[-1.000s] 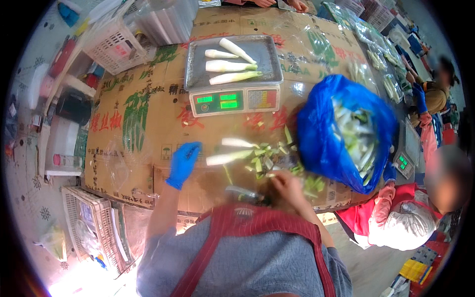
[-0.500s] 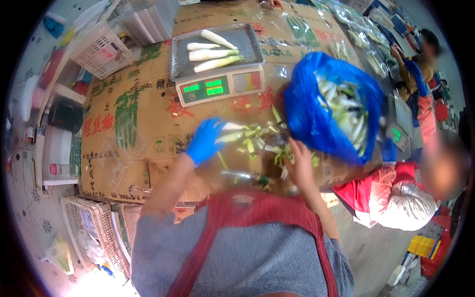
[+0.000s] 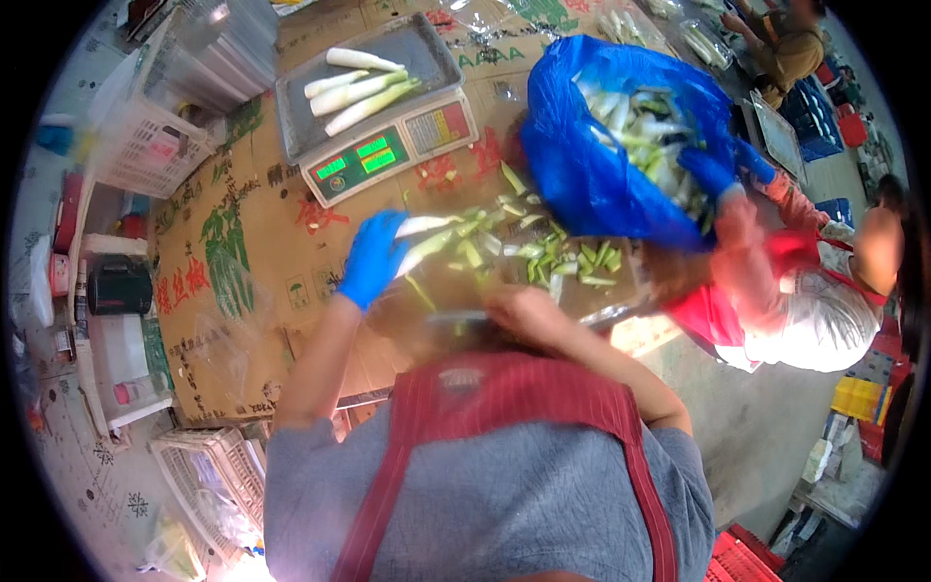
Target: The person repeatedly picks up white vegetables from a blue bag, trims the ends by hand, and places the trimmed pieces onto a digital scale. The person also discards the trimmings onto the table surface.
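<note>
My left hand (image 3: 373,257), in a blue glove, is closed around the ends of pale water bamboo shoots (image 3: 427,225) close to the tabletop. Beside them lie cut green and white trimmings (image 3: 558,257). My bare right hand (image 3: 529,312) is near the table's front edge, blurred, its fingers curled at the end of a knife (image 3: 456,316) whose blade points left; the handle is hidden. Several peeled shoots (image 3: 361,92) rest on the tray of a digital scale (image 3: 388,155) with a green display.
A large blue plastic bag (image 3: 553,145) of shoots stands to the right. A co-worker's gloved hand (image 3: 706,173) reaches into it. A white plastic basket (image 3: 155,145) is at the back left. Printed cardboard (image 3: 262,291) covers the table. Another person (image 3: 790,48) stands at the far right.
My right hand has left the trimmings and moved left to the knife. The co-worker's hand has come into the bag. The view has shifted, and my left hand keeps its hold.
</note>
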